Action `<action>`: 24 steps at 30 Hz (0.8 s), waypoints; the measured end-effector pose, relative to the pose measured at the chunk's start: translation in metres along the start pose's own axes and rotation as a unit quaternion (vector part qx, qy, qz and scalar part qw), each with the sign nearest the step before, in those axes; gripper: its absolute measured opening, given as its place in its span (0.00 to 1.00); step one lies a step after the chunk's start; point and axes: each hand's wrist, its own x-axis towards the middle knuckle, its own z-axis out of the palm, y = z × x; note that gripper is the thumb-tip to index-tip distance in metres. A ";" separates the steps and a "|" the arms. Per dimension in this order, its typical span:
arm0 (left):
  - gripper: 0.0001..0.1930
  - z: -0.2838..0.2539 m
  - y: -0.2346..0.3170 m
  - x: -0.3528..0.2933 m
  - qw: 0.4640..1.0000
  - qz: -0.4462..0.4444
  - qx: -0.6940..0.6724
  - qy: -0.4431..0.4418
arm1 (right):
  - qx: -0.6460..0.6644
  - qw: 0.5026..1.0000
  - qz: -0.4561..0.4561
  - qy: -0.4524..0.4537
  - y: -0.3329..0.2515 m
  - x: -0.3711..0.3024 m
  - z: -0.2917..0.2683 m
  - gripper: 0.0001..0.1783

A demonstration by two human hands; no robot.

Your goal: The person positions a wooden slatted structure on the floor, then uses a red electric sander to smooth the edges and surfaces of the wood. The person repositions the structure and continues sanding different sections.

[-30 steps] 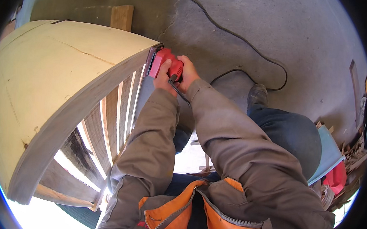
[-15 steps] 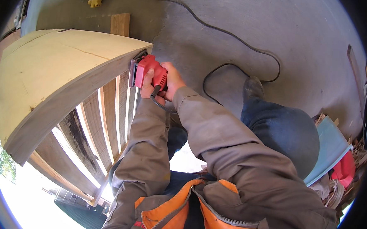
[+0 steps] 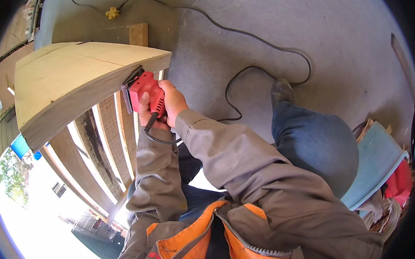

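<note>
Both my hands are closed around a red electric sander left of the middle. My left hand grips its near side, thumb along the body. My right hand wraps its right side from behind. The sander's flat pad is against the edge of a pale wooden panel, close to its right end; exact contact is hard to make out. A short black cord loops from the tool's rear below my hands.
Spaced wooden slats sit below the panel. Across the concrete floor runs a dark extension cord with a yellow connector. At right are a light-blue panel, a red object and wood scraps. My shoe rests near the cord.
My hands have moved the sander left and slightly nearer along the panel's edge. The view has shifted a little too. My grip is the same.
</note>
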 end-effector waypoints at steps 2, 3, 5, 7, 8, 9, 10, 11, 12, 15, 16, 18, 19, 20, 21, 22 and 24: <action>0.36 -0.003 0.007 -0.008 1.000 0.005 0.007 -0.009 | 0.015 1.000 -0.018 -0.002 0.007 -0.014 0.007 0.24; 0.37 -0.003 0.011 -0.012 1.000 0.010 0.012 -0.010 | 0.017 1.000 -0.020 -0.004 0.009 -0.020 0.010 0.24; 0.37 0.009 0.017 -0.026 0.999 0.024 0.024 0.005 | 0.015 1.000 -0.014 -0.009 0.008 -0.032 0.012 0.25; 0.38 0.026 0.022 -0.042 0.998 0.045 0.049 -0.008 | 0.000 0.999 -0.012 -0.037 0.012 -0.035 0.014 0.25; 0.38 0.032 0.022 -0.047 0.997 0.056 0.061 -0.014 | -0.008 0.999 -0.009 -0.050 0.013 -0.037 0.014 0.25; 0.39 0.031 0.024 -0.048 0.997 0.055 0.050 -0.021 | -0.002 0.999 -0.008 -0.048 0.014 -0.038 0.015 0.25; 0.38 0.028 0.025 -0.047 0.998 0.044 0.036 -0.028 | -0.008 0.999 -0.009 -0.049 0.016 -0.035 0.014 0.25; 0.37 0.026 0.026 -0.046 0.999 0.034 0.021 -0.036 | -0.014 0.999 -0.010 -0.049 0.018 -0.032 0.014 0.25; 0.36 0.024 0.027 -0.044 0.999 0.023 0.007 -0.044 | -0.019 0.999 -0.011 -0.050 0.019 -0.028 0.013 0.25; 0.37 0.014 0.016 -0.029 0.998 0.053 0.018 -0.014 | 0.010 0.999 -0.019 -0.028 0.010 -0.024 0.010 0.24; 0.38 0.012 0.014 -0.024 0.998 0.062 0.019 0.000 | 0.011 1.000 -0.015 -0.019 0.007 -0.023 0.010 0.24; 0.36 0.009 0.011 -0.020 0.999 0.038 0.009 -0.013 | 0.013 1.000 -0.007 0.000 0.002 -0.022 0.011 0.24; 0.36 0.011 0.007 -0.017 0.999 0.031 0.013 -0.008 | 0.016 1.000 -0.009 0.008 0.000 -0.019 0.010 0.24; 0.35 0.010 0.006 -0.013 1.000 0.015 0.014 -0.015 | 0.016 1.000 -0.006 0.010 0.000 -0.013 0.008 0.24; 0.35 0.004 0.006 -0.007 1.000 -0.002 0.013 -0.020 | 0.017 1.000 -0.002 0.013 -0.002 -0.008 0.006 0.24; 0.34 0.001 0.005 -0.003 1.000 -0.002 0.013 -0.010 | 0.019 1.000 0.000 0.015 -0.003 -0.005 0.004 0.24; 0.34 -0.005 0.000 0.007 1.000 -0.001 0.012 0.012 | -0.011 1.000 0.013 0.011 -0.006 0.003 0.001 0.23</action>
